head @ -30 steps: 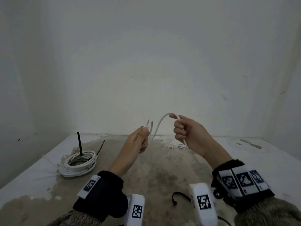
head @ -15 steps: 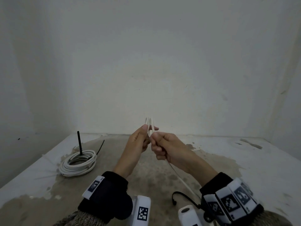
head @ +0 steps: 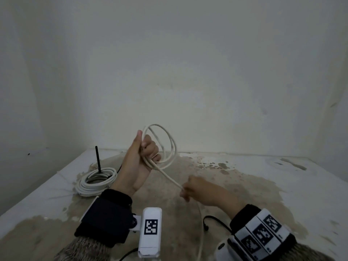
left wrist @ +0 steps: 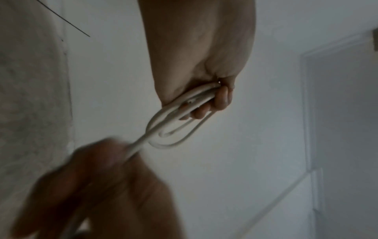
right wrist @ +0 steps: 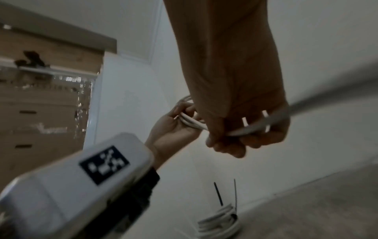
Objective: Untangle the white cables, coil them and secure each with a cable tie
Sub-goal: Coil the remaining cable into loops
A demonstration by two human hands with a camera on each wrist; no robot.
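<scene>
My left hand (head: 145, 151) is raised above the floor and grips a small coil of white cable (head: 170, 146) made of a few loops; the same loops (left wrist: 174, 127) show in the left wrist view. From that coil a straight run of cable slants down to my right hand (head: 185, 191), whose curled fingers (right wrist: 235, 140) close round it. Past the right hand the cable drops toward me. A finished white coil (head: 96, 180) with a black cable tie (head: 98, 160) standing up from it lies on the floor at the left.
A loose black cable tie (head: 212, 220) lies on the stained floor (head: 244, 185) near my right wrist. White walls close the corner behind and on both sides. In the right wrist view, wooden drawers (right wrist: 40, 113) stand far off.
The hands, pinched together half a second ago, have parted. My left hand now holds a coil of loops, and my right hand has slid down and right along the cable.
</scene>
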